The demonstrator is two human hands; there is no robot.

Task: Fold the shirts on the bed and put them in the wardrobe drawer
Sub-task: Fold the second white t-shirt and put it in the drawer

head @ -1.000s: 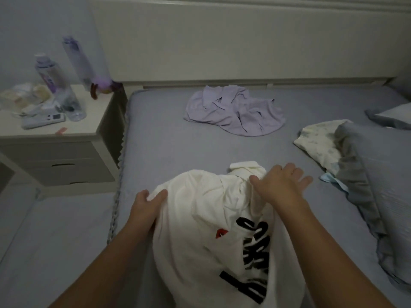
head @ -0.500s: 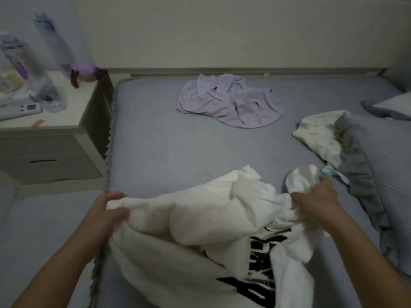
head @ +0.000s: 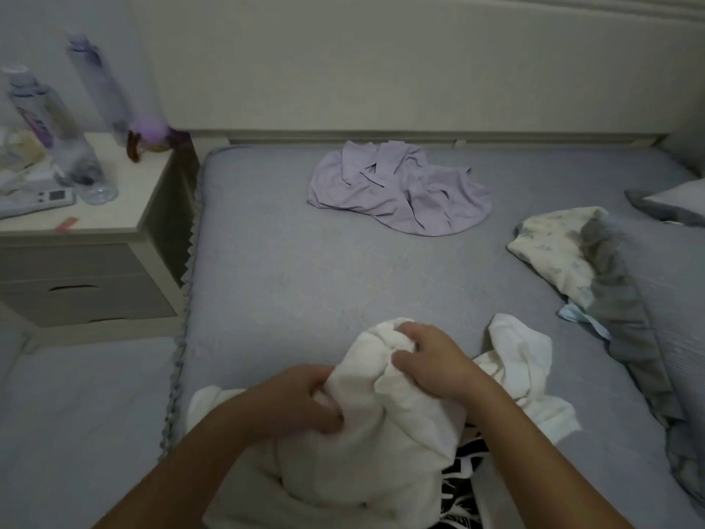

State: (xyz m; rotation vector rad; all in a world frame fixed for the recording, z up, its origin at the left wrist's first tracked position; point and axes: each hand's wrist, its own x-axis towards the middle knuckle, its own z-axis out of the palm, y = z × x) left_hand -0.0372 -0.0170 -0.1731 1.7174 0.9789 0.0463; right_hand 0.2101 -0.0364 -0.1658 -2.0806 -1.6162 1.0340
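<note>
1. From what I see, the task is at its very start: no shirt on the bed (head: pixel 297 269) is folded yet, and neither a wardrobe nor its drawer is in view.
2. The white shirt (head: pixel 385 425) lies bunched at the near edge of the bed, right in front of me, with a black print showing at its lower right. It is crumpled, not spread flat, so I judge it needs shaking out and laying flat before any fold can be made.
3. The lilac shirt (head: pixel 400 192) lies in a loose heap farther up the bed, near the headboard (head: pixel 381 70), well apart from both hands and untouched.
4. A floral cloth (head: pixel 553 250) sits at the right, partly under the grey quilt (head: pixel 656 299); I cannot tell whether it is a shirt.
5. My left hand (head: pixel 301 402) is curled tight on a fold of the white shirt at its left side, fingers buried in the cloth.
6. My right hand (head: pixel 427 357) pinches a raised bunch of the same shirt near its top, thumb and fingers closed round the fabric.
7. The two hands are close together, both on the white shirt, neither holding anything else.
8. Left to do: flatten and fold this shirt, fold the lilac one, then carry them to the drawer.
</note>
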